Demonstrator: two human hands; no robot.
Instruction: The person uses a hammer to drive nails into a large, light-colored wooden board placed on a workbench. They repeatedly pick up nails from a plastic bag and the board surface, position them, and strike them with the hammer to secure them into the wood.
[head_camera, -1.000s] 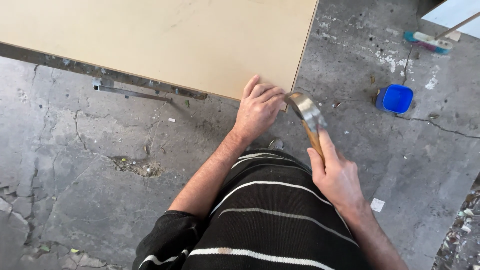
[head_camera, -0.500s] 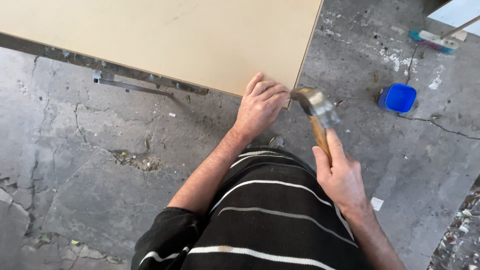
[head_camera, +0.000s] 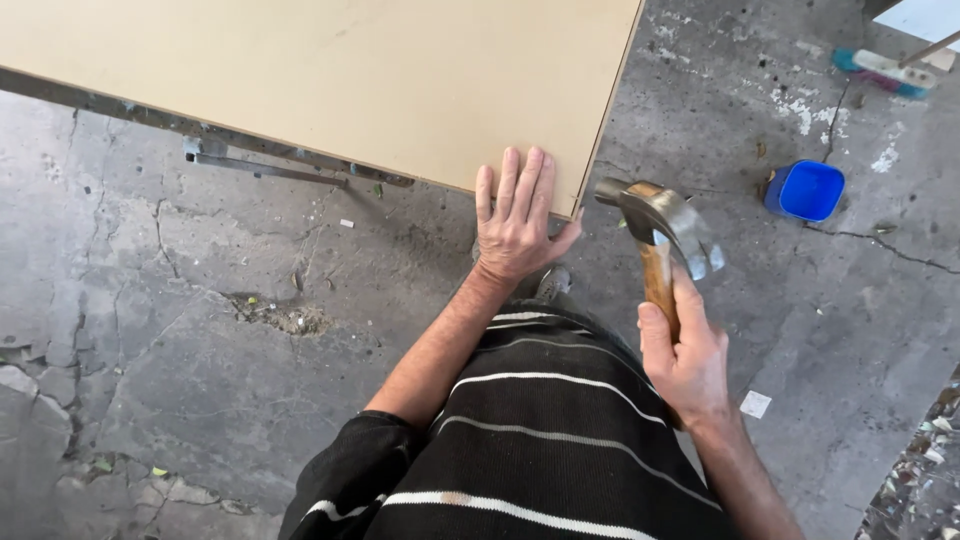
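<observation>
Two hands work: left hand spread flat on the board corner; right hand grips the hammer, just beside.

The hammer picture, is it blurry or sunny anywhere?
Head view: the steel-headed, wooden-handled claw hammer in the right hand looks sharp, hardly blurred; soft, even daylight, with a faint shadow under the flat beige board; the left hand is in focus too.

Board: smooth matt beige wood-fibre panel, w/ raw darker edge. Hammer: polished metal head, glossy; handle of varnished wood, gripped by right hand. Floor: rough cracked grey concrete, paint-flecked. Tub: glossy blue plastic. Striped top: knitted cloth, matt.
</observation>
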